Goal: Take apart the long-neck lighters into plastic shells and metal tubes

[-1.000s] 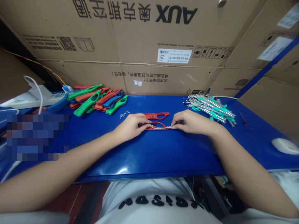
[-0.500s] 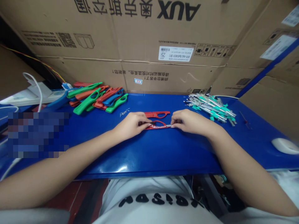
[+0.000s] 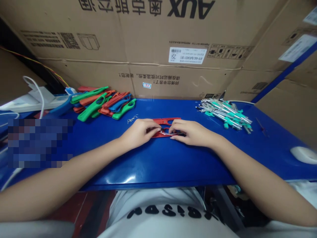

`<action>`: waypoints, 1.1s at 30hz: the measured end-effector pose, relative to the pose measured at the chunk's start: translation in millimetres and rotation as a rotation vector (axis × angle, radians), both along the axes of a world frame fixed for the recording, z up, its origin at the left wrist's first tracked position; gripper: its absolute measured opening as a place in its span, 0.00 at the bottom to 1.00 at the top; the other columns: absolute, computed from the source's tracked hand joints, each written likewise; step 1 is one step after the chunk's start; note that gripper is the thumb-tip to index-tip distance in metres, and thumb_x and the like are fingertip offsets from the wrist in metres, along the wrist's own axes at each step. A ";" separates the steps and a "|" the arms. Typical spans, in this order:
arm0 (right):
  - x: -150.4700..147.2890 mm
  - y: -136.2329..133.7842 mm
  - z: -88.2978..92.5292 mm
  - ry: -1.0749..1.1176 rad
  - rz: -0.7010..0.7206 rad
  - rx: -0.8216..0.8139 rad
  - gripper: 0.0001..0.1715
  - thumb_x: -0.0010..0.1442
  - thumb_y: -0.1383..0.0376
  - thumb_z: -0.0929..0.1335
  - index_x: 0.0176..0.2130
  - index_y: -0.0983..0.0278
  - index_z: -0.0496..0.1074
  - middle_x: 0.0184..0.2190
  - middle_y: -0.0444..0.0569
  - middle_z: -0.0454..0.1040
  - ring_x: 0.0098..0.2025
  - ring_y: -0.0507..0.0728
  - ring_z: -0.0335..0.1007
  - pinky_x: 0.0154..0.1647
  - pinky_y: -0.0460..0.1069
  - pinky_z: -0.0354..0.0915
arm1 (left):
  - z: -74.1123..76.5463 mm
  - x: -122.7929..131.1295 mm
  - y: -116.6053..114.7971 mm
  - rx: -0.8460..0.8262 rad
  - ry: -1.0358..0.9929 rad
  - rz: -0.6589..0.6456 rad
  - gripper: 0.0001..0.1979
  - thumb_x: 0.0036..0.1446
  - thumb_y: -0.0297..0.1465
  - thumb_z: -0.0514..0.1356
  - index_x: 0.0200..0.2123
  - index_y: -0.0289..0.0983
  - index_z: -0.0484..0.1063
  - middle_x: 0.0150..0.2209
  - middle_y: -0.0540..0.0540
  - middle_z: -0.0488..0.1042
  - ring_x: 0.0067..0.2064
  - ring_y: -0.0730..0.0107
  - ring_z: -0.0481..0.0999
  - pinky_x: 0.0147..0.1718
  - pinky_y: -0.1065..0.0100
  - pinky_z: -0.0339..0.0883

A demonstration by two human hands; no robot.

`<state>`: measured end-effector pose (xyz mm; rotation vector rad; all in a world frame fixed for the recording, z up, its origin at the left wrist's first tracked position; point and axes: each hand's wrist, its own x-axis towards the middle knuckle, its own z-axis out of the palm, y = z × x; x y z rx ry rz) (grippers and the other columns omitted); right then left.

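Two red plastic handle shells lie on the blue table (image 3: 158,162) in front of me. The nearer red shell (image 3: 162,133) sits between my hands with a thin metal wire part (image 3: 165,133) in it. My left hand (image 3: 138,132) pinches its left end. My right hand (image 3: 190,132) is closed over its right end and the wire. The second red shell (image 3: 164,121) lies just behind, partly hidden by my fingers.
A pile of green, red and blue handle shells (image 3: 101,104) lies at the back left. A heap of metal parts with teal pieces (image 3: 225,112) lies at the back right. Cardboard boxes (image 3: 158,49) wall the back. A white object (image 3: 303,153) sits at the right edge.
My right hand has slid left along the near red shell, closing the gap to my left hand. The left hand has hardly moved.
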<state>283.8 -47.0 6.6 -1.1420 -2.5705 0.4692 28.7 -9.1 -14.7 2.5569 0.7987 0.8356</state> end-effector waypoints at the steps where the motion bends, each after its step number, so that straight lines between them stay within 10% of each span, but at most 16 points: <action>1: -0.1 1.8 -2.9 0.022 -0.005 -0.006 0.06 0.66 0.64 0.69 0.43 0.62 0.74 0.43 0.49 0.76 0.37 0.54 0.69 0.37 0.48 0.61 | 0.0 0.1 -0.1 0.004 -0.003 0.002 0.10 0.66 0.32 0.59 0.41 0.36 0.81 0.40 0.44 0.83 0.40 0.65 0.81 0.43 0.66 0.73; 33: 5.5 11.4 -7.9 0.317 -0.170 -0.161 0.11 0.64 0.58 0.68 0.36 0.64 0.72 0.24 0.43 0.71 0.24 0.50 0.62 0.26 0.46 0.58 | -1.3 -0.4 1.0 -0.016 -0.056 0.030 0.07 0.63 0.30 0.63 0.38 0.35 0.82 0.37 0.44 0.82 0.37 0.66 0.80 0.37 0.68 0.72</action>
